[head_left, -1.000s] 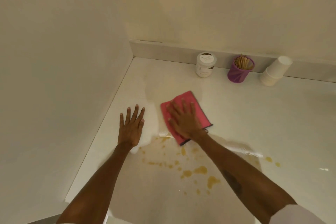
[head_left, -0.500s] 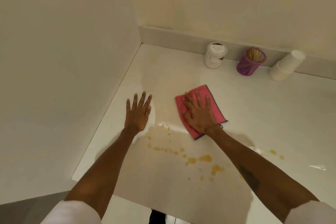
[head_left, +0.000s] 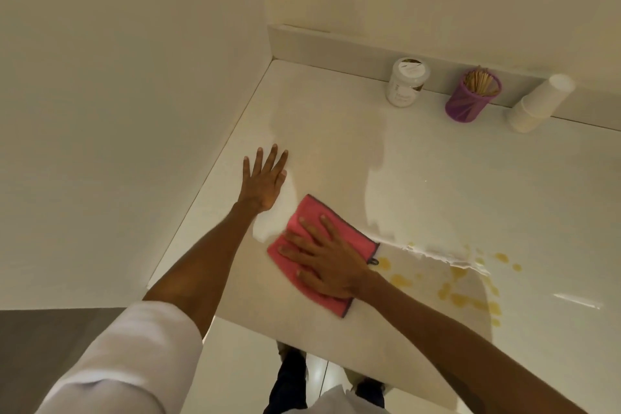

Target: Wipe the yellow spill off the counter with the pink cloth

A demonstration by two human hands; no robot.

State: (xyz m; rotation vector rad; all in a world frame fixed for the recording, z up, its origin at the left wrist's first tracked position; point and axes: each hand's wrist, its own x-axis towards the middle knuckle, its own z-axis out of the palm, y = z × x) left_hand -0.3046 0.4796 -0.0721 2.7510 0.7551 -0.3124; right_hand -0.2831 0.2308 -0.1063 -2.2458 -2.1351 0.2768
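Pink cloth (head_left: 311,222), folded, grey-edged

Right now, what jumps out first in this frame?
The pink cloth on the pale counter, pressed flat under the right hand. Just right of it, yellow spill blotches remain near the front edge. The left hand lies flat beside the side wall; a white jar, purple stick holder and stacked cups line the back.
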